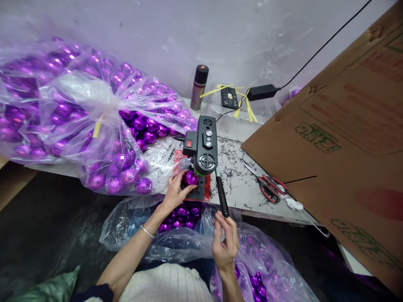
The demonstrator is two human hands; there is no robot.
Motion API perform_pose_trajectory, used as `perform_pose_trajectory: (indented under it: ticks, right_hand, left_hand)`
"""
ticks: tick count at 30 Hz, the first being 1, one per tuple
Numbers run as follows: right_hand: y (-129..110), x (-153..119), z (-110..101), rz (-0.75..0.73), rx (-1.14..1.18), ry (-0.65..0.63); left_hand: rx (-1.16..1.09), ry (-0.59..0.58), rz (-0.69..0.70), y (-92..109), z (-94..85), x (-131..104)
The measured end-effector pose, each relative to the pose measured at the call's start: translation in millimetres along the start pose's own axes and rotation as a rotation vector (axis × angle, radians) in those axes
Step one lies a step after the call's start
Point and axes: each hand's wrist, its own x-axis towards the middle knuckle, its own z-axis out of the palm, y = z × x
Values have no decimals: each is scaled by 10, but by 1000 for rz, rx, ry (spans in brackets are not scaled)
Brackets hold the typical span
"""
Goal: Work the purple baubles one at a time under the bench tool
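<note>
Pale wall behind, white bench in front, dark scraps strewn over its right part. Black machine stands mid-bench, red mat showing under its base. Purple ball sits below the machine's head, pinched between thumb and fingers of the left hand. Right hand: fingers loosely curled, fingertips at the lower end of the black-gripped lever; can't tell if they actually grasp it. Big tied clear bag of purple balls on the left; open plastic bag with more just below the bench edge. Capped can and power adapter near the wall. Red-handled scissors right, beside the cardboard box.
</note>
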Motion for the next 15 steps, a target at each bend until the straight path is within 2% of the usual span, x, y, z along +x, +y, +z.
perform_pose_trajectory:
  ticks: [9,15]
  right_hand:
    - [-9,288,-28,-41,-75,58]
    - [-25,399,46,-81,-82,98]
  left_hand:
    - [85,-43,204,-38,-38,-30]
    - [50,-35,192,-50,96,113]
